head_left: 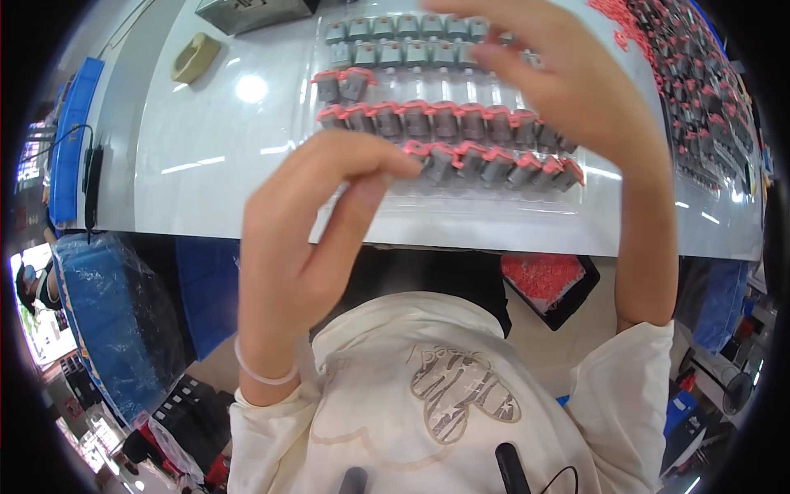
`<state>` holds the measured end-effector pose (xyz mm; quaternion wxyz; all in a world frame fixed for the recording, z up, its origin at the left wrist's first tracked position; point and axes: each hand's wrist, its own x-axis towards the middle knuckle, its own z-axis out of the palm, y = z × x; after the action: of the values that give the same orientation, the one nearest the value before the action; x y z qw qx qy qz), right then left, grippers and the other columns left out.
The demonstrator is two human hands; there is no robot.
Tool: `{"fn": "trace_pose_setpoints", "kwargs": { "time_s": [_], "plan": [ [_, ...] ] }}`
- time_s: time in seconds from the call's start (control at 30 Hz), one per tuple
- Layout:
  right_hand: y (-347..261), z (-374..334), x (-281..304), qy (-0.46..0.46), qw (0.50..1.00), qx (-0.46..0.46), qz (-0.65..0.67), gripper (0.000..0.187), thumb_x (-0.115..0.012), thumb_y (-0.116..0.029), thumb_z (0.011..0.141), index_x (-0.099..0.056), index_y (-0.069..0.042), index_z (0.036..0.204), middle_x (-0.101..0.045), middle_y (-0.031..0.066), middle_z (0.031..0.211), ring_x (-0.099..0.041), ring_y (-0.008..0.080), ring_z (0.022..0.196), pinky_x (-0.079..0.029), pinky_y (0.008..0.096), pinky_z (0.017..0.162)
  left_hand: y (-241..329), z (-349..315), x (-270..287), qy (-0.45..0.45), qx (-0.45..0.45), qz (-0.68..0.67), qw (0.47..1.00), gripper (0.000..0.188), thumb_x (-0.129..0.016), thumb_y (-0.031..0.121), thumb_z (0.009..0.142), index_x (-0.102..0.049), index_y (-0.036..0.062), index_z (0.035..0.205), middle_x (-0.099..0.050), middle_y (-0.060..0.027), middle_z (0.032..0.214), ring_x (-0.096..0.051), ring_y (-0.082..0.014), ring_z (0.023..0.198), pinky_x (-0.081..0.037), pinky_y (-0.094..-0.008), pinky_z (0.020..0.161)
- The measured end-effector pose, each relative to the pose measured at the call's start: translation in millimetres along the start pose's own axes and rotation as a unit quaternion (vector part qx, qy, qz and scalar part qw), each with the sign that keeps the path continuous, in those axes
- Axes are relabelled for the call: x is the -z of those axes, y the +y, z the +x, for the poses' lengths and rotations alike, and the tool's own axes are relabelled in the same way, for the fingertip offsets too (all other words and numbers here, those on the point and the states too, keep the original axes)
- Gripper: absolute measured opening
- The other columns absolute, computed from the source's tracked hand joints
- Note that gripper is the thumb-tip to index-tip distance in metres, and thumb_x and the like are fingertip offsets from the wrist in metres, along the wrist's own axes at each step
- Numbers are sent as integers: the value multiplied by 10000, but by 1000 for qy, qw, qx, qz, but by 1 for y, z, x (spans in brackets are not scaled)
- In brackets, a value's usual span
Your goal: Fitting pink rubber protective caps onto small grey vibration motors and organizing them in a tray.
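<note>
A clear plastic tray (494,202) lies on the white table with rows of small grey blocks in it. In the nearer rows, the grey parts (469,162) carry red clips; the far rows hold paler grey parts (407,53) without such clips. My left hand (309,210) is at the near left of the tray, its thumb and forefinger drawn together beside a red clip (415,150). Whether anything sits in that pinch is hidden. Over the far right of the tray, my right hand (547,70) is slightly blurred, thumb and forefinger apart, with nothing visible between them.
A beige holder (195,59) and a grey metal box (255,12) stand at the far left. Many grey and red parts (708,107) are heaped at the right. Below the table edge is a black bin of red pieces (543,280). Blue crates (115,305) stand lower left.
</note>
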<state>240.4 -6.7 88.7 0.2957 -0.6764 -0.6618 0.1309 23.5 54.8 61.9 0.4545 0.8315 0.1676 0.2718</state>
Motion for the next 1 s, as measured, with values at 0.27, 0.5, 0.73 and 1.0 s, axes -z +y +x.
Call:
{"fn": "trace_pose_setpoints", "kwargs": {
  "time_s": [0.27,0.5,0.73,1.0],
  "plan": [
    [67,-94,65,19,992,-127,-2,251,-475,-40,884,-604,7,1094,-615,63,1004,-544,108,929,-423,250,841,-5,95,-67,-89,-121,158,976,150,-519,49,857,-647,21,929,-609,-76,817,-577,-217,792,-452,-294,744],
    [98,-128,105,109,977,-169,65,211,-475,-71,909,-617,-2,1049,-618,43,979,-551,107,897,-425,240,846,-15,101,-116,-70,-185,336,921,167,-535,122,841,-617,24,949,-545,-104,878,-486,-275,900,-423,-384,775],
    [158,-86,112,79,971,-174,-145,217,-520,-109,879,-620,-21,1050,-648,48,885,-573,110,796,-447,235,710,-6,109,-120,-90,-104,278,951,178,-565,136,834,-532,17,962,-559,-122,893,-493,-293,891,-420,-388,798],
    [223,-29,88,162,891,-290,-308,231,-653,-249,763,-651,-43,867,-664,123,847,-633,284,786,-487,372,721,-3,116,-131,-75,-3,79,994,191,-612,70,796,-526,-31,935,-570,-188,969,-558,-347,888,-452,-402,776]
  ]
}}
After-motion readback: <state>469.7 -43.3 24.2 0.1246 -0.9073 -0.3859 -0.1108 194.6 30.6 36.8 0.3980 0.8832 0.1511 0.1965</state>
